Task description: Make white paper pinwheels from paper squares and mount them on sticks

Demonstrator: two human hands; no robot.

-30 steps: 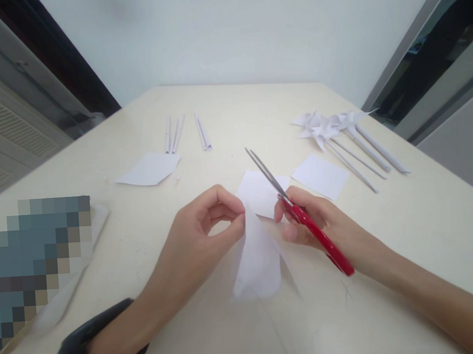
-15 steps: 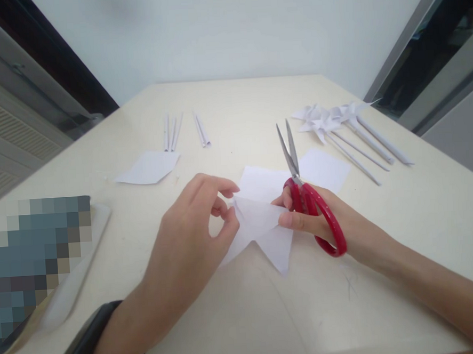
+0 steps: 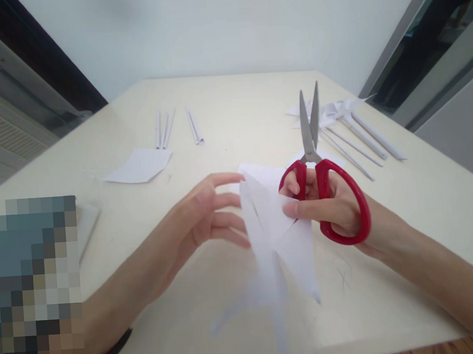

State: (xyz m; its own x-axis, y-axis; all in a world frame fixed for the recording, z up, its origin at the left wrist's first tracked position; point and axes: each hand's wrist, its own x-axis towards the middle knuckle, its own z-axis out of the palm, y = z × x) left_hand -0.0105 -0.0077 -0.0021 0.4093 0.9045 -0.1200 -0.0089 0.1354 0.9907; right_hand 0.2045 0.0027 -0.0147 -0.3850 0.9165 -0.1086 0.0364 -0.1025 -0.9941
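My right hand (image 3: 340, 202) holds red-handled scissors (image 3: 308, 130) hooked over the fingers. The blades point up and away, a little apart. Between its thumb and fingers, the same hand grips a white sheet of paper (image 3: 276, 212) with cuts running toward its middle. The sheet stands tilted off the table, and its lower flaps hang down, one blurred by motion. At the sheet's left edge is my left hand (image 3: 194, 211), fingers stretched and spread. Its fingertips reach the edge and are partly hidden; I cannot tell whether they touch.
A paper piece (image 3: 139, 166) and several thin rolled paper tubes (image 3: 163, 130) lie at the back left, with more tubes (image 3: 195, 127) beside them. Paper pinwheels (image 3: 332, 112) on sticks lie at the back right. A blurred-out object (image 3: 29, 264) covers the near left. Thin scraps (image 3: 344, 280) lie near my right wrist.
My left fingers have come out of their pinch at the sheet's corner and spread. The sheet has tipped more upright, and the scissors have shifted right and turned upward with my right hand.
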